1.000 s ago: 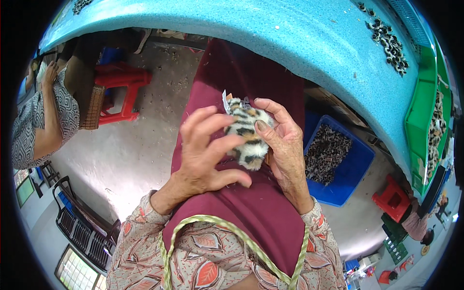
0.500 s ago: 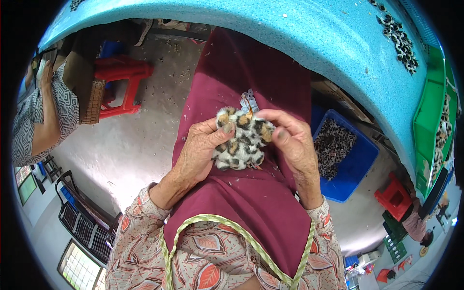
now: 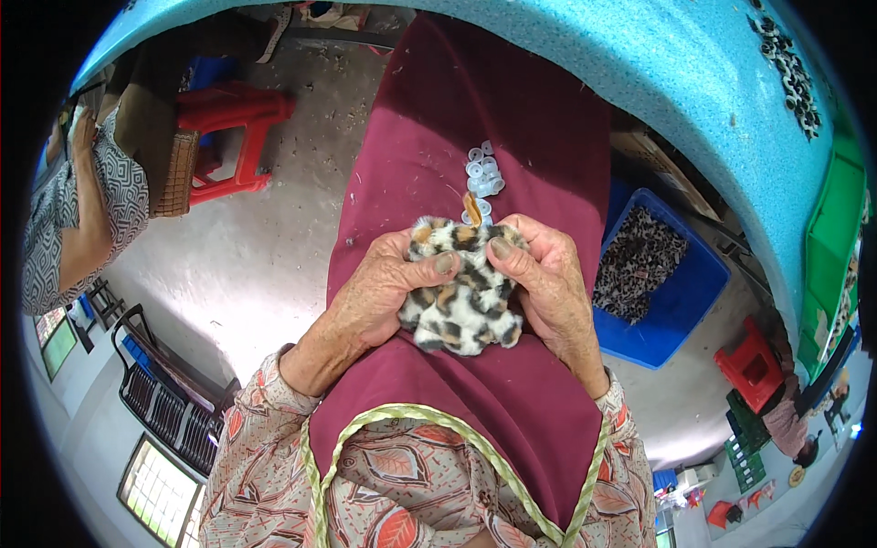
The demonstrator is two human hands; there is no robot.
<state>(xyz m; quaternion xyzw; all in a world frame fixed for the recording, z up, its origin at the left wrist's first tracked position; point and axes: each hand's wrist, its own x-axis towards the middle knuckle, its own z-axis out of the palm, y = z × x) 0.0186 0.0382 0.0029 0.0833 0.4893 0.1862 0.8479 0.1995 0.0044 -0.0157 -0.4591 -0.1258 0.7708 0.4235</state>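
Note:
Between my two hands is a small plush piece of white fur with black and tan spots, held above my lap. My left hand grips its left side, thumb on top. On its upper right, my right hand pinches the fur, thumb pressed down and fingers behind. A thin orange-brown strip sticks up from the plush's far edge. Beyond it, several small translucent plastic discs lie on the maroon apron over my lap. The undersides of both hands' fingers are hidden by the plush.
A blue speckled table curves across the far side, with small black-and-white pieces on it. At my right stand a blue bin of spotted fur pieces and a green tray. A red stool and a seated person are at left.
The plush has opened out flatter and lower between my hands. My right hand has closed its thumb onto the fur's edge. The orange-brown strip and discs now show more fully.

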